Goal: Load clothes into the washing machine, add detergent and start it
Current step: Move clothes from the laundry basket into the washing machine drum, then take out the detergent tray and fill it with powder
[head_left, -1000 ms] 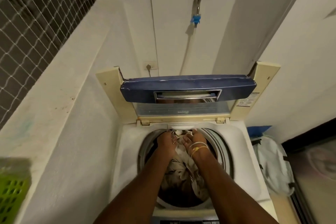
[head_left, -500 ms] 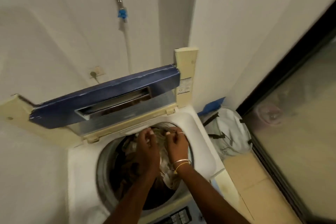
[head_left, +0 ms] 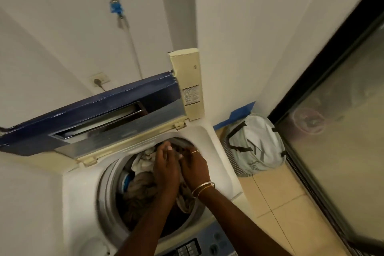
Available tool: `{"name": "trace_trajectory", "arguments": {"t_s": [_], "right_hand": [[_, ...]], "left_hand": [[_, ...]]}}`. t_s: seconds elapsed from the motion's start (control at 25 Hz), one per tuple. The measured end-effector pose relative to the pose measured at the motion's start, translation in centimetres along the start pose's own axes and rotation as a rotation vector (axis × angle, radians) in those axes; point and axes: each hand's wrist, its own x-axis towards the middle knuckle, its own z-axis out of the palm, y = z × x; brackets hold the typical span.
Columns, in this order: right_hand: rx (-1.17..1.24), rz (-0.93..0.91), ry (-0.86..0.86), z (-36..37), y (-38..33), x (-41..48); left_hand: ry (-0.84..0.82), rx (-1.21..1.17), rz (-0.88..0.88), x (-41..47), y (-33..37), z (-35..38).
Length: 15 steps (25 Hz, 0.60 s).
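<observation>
- Washing machine [head_left: 79,203]: white top-loader in a corner of white walls, seen from above. Its blue lid [head_left: 93,108] stands raised on its hinges, with the window towards the camera.
- Drum [head_left: 106,189]: open, with a grey rim. The clothes [head_left: 141,189] lie inside it, brown fabric low on the left and a pale garment [head_left: 145,162] heaped against the far rim.
- Left hand [head_left: 166,170]: reaches over the drum, its fingers curled down into the pale garment at the far rim and grasping it.
- Right hand [head_left: 194,169]: touches the left hand's side, palm down on the same heap. Motion blur hides the fingertips, so it cannot be told whether they clench cloth or merely press it. It wears a ring [head_left: 195,151] on one finger and thin bangles [head_left: 202,188] at the wrist.
- Control panel [head_left: 216,241]: at the near edge, blue-grey with dark buttons. The markings are blurred.
- Warning label [head_left: 190,95]: on the cream frame right of the lid, with print too small to read.
- Laundry bag [head_left: 257,141]: white with black straps, on the tiled floor right of the machine. It carries grey script lettering that is not legible.
- Blue tape [head_left: 242,110]: at the wall foot behind the bag.
- Tap [head_left: 115,7]: on the wall, with a blue fitting and a hose [head_left: 134,48] running down behind the lid.
- Wall socket [head_left: 99,81]: just above the lid, with a plug inserted.
- Glass door [head_left: 342,141]: dark-framed, at the far right.
</observation>
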Motion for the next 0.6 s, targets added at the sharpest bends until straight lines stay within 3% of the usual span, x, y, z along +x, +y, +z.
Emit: {"name": "trace_trajectory", "arguments": {"t_s": [0.08, 0.16, 0.24, 0.32, 0.36, 0.48, 0.6], "right_hand": [[0.143, 0.173, -0.089, 2.8, -1.2, 2.2], [0.323, 0.478, -0.291, 5.5, -2.5, 4.9], [0.446, 0.654, -0.4, 8.1, -3.9, 7.0], [0.792, 0.896, -0.374, 10.2, -5.3, 7.9], [0.91, 0.951, -0.345, 10.8, -5.6, 7.9], [0.96, 0.911, -0.194, 12.7, -4.7, 8.2], [0.974, 0.906, -0.162, 13.2, -4.1, 8.0]], "left_hand": [[0.159, -0.224, -0.275, 2.5, -0.7, -1.7], [0.158, -0.387, -0.511, 5.6, -2.2, -3.6], [0.148, -0.466, -0.662, 8.2, -4.4, -5.3], [0.192, -0.62, -0.759, 9.6, -5.5, -6.5], [0.218, -0.703, -0.77, 9.6, -4.9, -7.0], [0.232, -0.928, -0.729, 10.0, -4.0, -7.8], [0.202, -0.956, -0.76, 10.3, -4.4, -8.1]]}}
